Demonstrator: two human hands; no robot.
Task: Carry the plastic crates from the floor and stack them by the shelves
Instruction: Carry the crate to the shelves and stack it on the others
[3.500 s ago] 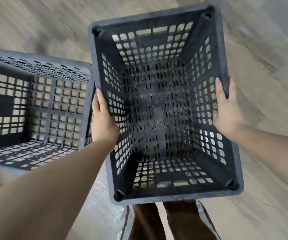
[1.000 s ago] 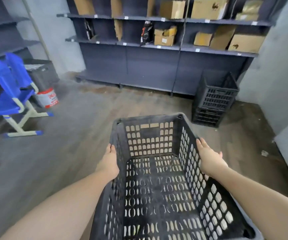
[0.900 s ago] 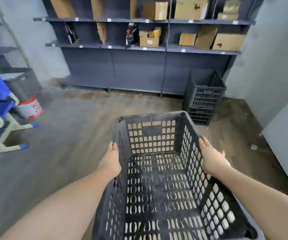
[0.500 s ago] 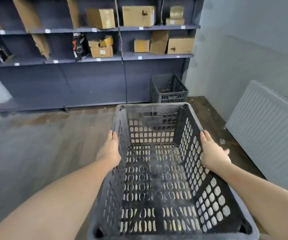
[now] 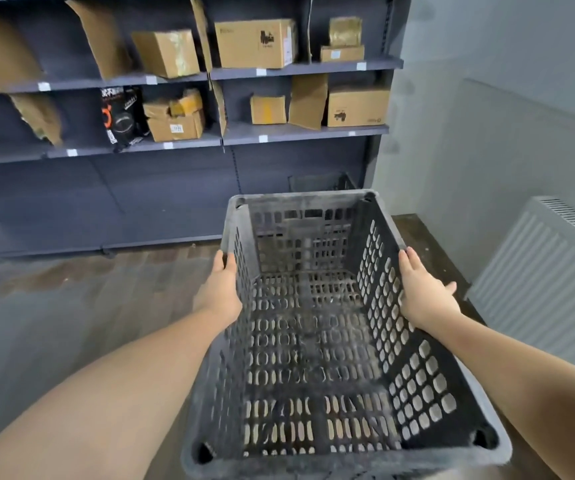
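You are standing on a dark wood-plank floor (image 5: pixel 71 306) facing dark grey shelves (image 5: pixel 299 131), a pale wall to the right and one white radiator (image 5: pixel 538 292) below it. Cardboard boxes (image 5: pixel 254 43) are sitting on two shelf levels. You are holding one black plastic crate (image 5: pixel 313 341) off the floor, your left hand (image 5: pixel 220 292) and right hand (image 5: pixel 424 296) each pressing flat, fingers extended, against its sides. One more crate (image 5: pixel 320 183) is peeking out behind it, by the shelves.
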